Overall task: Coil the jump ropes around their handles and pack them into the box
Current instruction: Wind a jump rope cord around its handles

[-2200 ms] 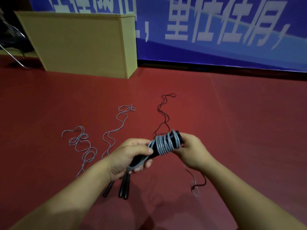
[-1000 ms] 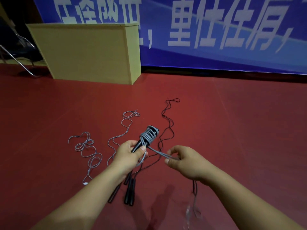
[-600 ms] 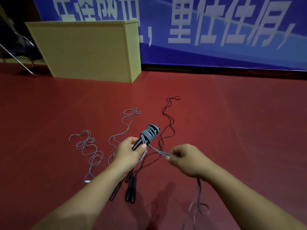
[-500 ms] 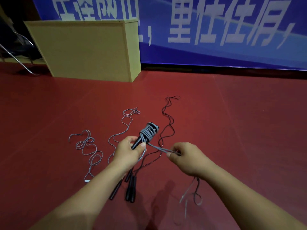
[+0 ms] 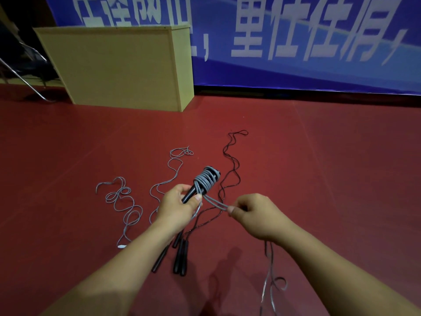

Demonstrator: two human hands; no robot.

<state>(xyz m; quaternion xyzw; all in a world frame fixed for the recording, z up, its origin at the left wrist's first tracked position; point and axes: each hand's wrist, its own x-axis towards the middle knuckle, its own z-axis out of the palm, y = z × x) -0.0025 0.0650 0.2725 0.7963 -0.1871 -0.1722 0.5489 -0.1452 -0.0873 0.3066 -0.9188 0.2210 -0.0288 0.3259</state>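
Hands work above a red floor (image 5: 319, 167). The left hand (image 5: 176, 207) grips a pair of black handles (image 5: 193, 192), fingers curled round their near part, tilting them up and away. Grey rope (image 5: 206, 179) is wound in many turns around the far part of the handles. From the coil a doubled strand (image 5: 215, 202) runs right and near to the right hand (image 5: 255, 215), which pinches it between thumb and fingers. Below the right wrist the slack (image 5: 270, 270) hangs down and curls near the floor.

On the floor beneath the left forearm lie more black handles (image 5: 181, 256), side by side, pointing near. A black rope (image 5: 232, 165) snakes from them to the far right, ending in a small loop. Left of it a grey cord (image 5: 169, 172) winds far to a tangle, and further left another grey cord (image 5: 124, 201) lies in loose loops.

A tan box (image 5: 118, 67) stands far left, well apart from the ropes, against a blue banner (image 5: 296, 42) with white characters. A metal chair leg (image 5: 22, 78) shows at the far left edge.
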